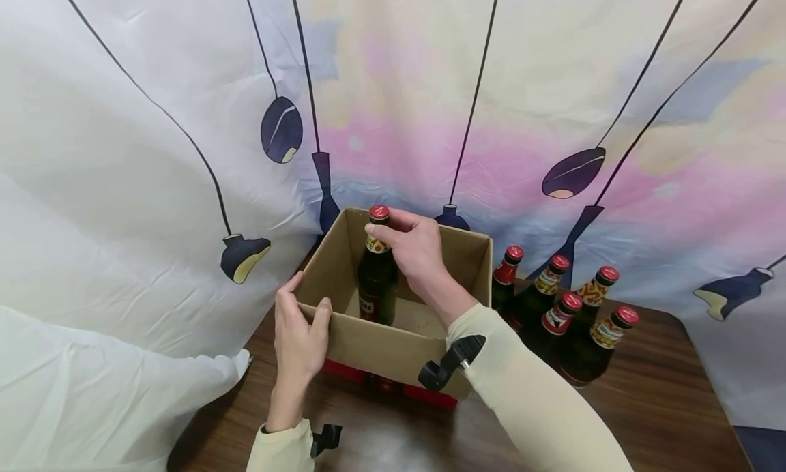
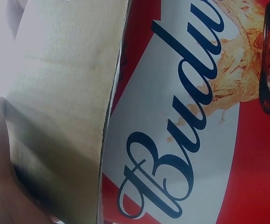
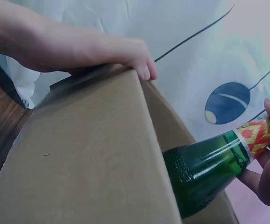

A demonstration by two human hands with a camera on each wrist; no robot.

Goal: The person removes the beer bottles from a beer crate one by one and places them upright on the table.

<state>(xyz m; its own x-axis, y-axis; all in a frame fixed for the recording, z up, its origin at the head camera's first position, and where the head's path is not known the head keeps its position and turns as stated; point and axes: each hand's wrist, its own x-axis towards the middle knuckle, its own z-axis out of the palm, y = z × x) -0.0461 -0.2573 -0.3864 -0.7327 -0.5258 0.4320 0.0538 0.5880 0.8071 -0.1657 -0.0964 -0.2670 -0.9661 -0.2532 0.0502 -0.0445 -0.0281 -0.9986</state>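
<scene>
An upright green glass beer bottle [image 1: 377, 281] with a red cap is inside the cardboard box [image 1: 393, 346]. My right hand [image 1: 420, 250] pinches its neck between thumb and fingers, just under the cap. In the right wrist view, the bottle's green shoulder [image 3: 209, 163] rises past the box edge. Whether its base touches the box bottom is hard to tell. My left hand [image 1: 301, 335] grips the box's near left corner, thumb over the front edge. The left wrist view shows the box's red and white printed side [image 2: 172, 140] below a plain brown flap [image 2: 65, 93].
Several more green beer bottles [image 1: 555, 318] with red caps stand close together right of the box on the wooden table [image 1: 663, 390]. A patterned curtain [image 1: 393, 104] hangs behind the table. White cloth [image 1: 110, 390] bulges at the left edge.
</scene>
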